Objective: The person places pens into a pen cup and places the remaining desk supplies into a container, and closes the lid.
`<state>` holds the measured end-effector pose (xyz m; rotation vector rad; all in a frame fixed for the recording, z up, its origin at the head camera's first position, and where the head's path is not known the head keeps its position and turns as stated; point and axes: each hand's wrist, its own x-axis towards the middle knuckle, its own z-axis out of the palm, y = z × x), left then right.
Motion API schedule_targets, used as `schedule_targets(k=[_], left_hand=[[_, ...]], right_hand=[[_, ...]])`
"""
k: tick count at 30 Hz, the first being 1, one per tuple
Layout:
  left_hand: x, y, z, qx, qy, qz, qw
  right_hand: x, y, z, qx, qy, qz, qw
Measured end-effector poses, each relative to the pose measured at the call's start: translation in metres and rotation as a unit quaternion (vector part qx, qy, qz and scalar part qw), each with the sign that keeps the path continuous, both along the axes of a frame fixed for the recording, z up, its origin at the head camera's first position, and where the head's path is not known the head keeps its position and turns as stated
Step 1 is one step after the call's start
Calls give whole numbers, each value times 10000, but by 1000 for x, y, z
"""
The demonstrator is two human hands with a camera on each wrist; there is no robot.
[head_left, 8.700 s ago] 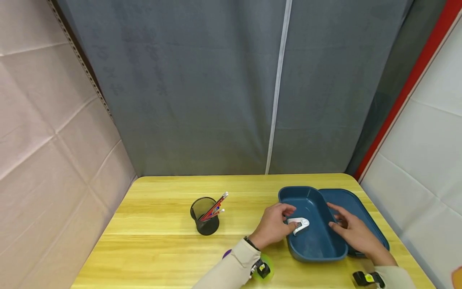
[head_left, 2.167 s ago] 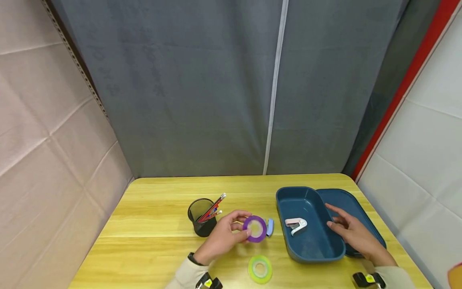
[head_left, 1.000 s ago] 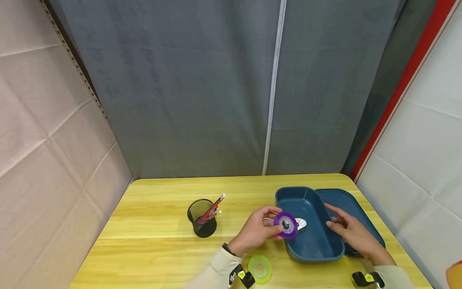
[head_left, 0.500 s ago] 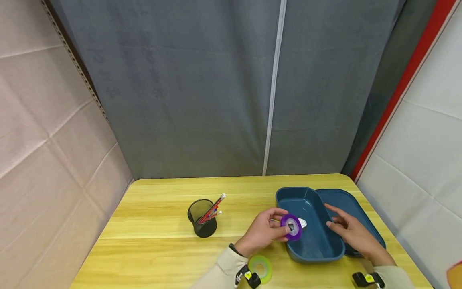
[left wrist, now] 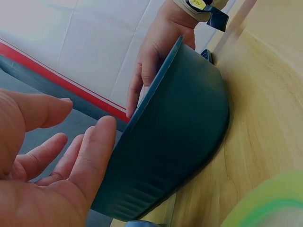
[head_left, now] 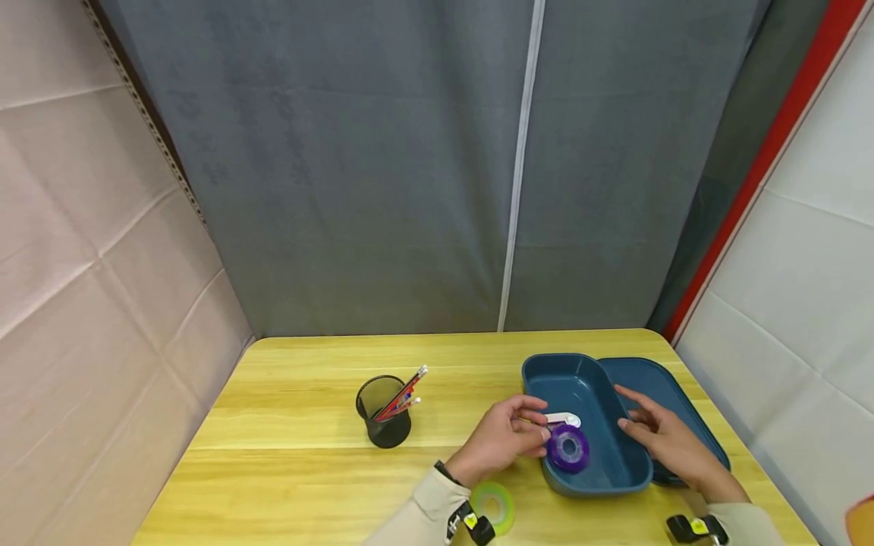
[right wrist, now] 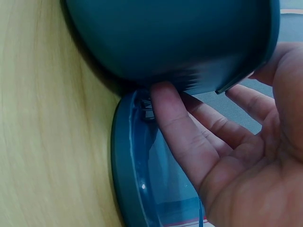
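At blue tub [head_left: 604,487], left hand [head_left: 501,440] hangs loose, holding nothing; purple tape roll [head_left: 568,464] inside tub, just beside fingertips. Right hand [head_left: 672,447] grips rim, thumb inside. Placing step, I'd judge; next move probably calls for pinching flat green roll [head_left: 506,497]. Glossy ring, smooth rounded plastic walls, grainy wood tabletop [head_left: 464,379].
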<state>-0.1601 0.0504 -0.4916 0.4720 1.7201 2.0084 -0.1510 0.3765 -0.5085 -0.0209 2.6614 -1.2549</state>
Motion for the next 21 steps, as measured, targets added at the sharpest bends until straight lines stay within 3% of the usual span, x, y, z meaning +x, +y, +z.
schedule_targets(k=[8,21], left_hand=[[-1,-4,-2,-112,172,46,9998],[-4,-23,0,-719,931,359,9924]], right_hand=[[1,0,1,30,16,5,10000],[1,-1,1,65,47,5,10000]])
